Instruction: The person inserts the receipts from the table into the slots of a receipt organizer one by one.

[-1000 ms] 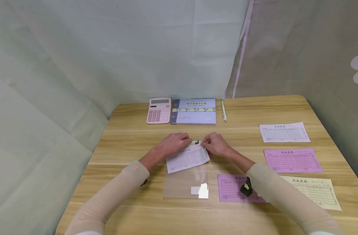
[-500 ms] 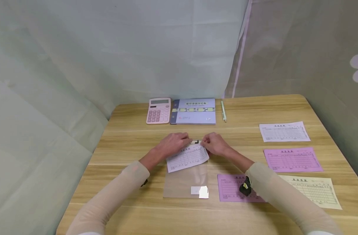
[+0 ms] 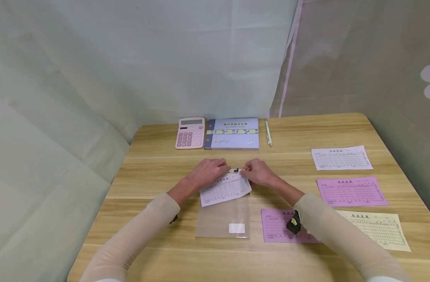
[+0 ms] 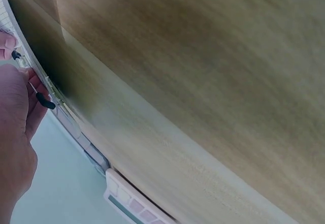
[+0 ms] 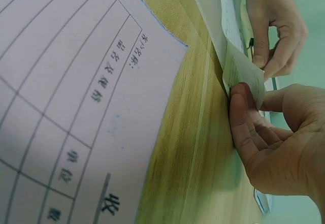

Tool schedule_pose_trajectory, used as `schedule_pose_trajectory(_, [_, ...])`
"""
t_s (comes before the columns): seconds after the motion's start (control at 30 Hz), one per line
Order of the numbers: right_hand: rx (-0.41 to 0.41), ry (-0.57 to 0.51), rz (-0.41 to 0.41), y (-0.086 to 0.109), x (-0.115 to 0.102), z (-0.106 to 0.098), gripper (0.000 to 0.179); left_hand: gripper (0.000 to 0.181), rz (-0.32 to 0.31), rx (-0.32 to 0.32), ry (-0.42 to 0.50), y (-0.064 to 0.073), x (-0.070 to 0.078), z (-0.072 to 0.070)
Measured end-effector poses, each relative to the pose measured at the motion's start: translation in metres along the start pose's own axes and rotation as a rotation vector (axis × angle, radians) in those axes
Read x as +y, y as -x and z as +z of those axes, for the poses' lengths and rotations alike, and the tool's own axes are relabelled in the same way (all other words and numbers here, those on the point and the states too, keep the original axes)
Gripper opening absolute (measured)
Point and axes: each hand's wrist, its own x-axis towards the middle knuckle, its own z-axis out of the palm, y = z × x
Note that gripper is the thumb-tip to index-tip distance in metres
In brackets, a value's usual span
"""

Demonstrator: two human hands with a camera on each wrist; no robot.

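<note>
A printed white form (image 3: 225,190) lies tilted over the upper part of a clear plastic folder (image 3: 218,219). At its top edge is a metal wire clip (image 3: 234,170) with black tips. My left hand (image 3: 208,172) is at the clip's left side; in the left wrist view its thumb and fingers pinch around the clip's wire lever with the black tip (image 4: 44,100). With thumb and fingers, my right hand (image 3: 259,172) pinches the form's upper right corner. In the right wrist view, that hand (image 5: 279,137) bends the sheet's corner (image 5: 246,76) upward, beside my left hand (image 5: 277,26).
Pink form (image 3: 273,227) lies partly under my right wrist. Further right are a yellow form (image 3: 380,231), another pink form (image 3: 352,192) and a white form (image 3: 342,158). At the back stand a pink calculator (image 3: 190,133), a blue ledger (image 3: 232,135) and a green pen (image 3: 268,133).
Both hands hold almost the same place. The clip's black-tipped lever has shifted slightly, and the bright glare by the folder's white label has gone.
</note>
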Motion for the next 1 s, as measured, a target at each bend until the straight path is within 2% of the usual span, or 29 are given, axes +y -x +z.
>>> schedule_pose_trajectory(0.37, [0.022,-0.035,0.006,-0.0008,0.0000,0.0006,0.016,0.030,-0.020,-0.029,0.014,-0.0004,0.0007,-0.0021])
schedule_pose_trajectory(0.77, [0.078,-0.115,0.060,-0.0004,0.0014,0.0072,0.019,0.027,-0.005,-0.007,0.020,0.0001,0.0007,-0.0004])
schedule_pose_trajectory(1.0, [0.106,-0.116,0.043,0.0010,0.0009,0.0093,0.019,0.028,-0.010,-0.007,0.033,0.0003,0.0009,0.0004])
